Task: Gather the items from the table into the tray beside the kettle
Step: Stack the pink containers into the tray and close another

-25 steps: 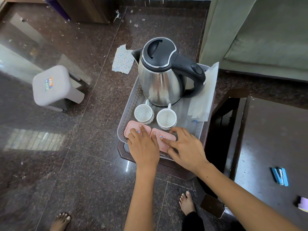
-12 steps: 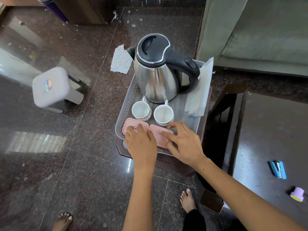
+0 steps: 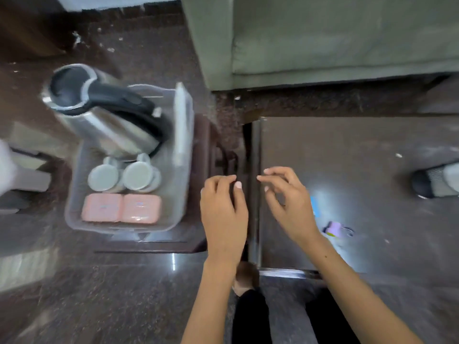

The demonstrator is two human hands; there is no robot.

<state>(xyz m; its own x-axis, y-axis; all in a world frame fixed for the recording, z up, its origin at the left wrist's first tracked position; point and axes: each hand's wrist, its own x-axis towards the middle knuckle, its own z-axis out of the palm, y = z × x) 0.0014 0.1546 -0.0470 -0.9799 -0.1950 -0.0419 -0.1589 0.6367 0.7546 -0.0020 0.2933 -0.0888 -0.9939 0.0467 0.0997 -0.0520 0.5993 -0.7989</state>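
The clear plastic tray (image 3: 182, 194) sits at the left and holds a steel kettle (image 3: 99, 120), two white cups (image 3: 124, 176) and two pink boxes (image 3: 121, 208) side by side at its near end. My left hand (image 3: 223, 209) hovers between the tray and the dark table (image 3: 360, 182), fingers loosely curled, holding nothing. My right hand (image 3: 288, 204) is over the table's left edge, fingers apart and empty. On the table a blue item (image 3: 314, 204) peeks out behind my right hand, and a small purple item (image 3: 334, 228) lies just right of my wrist. The frame is blurred.
A green sofa (image 3: 323, 40) fills the upper right. A white sheet (image 3: 181, 122) leans against the tray's right wall. A dark and white object (image 3: 434, 182) rests at the table's right edge. A grey stool (image 3: 10, 175) shows at the far left. My foot (image 3: 244, 279) is below.
Both hands have let go of the pink boxes and swung right toward the table. The view has turned right, so the tray now lies at the left.
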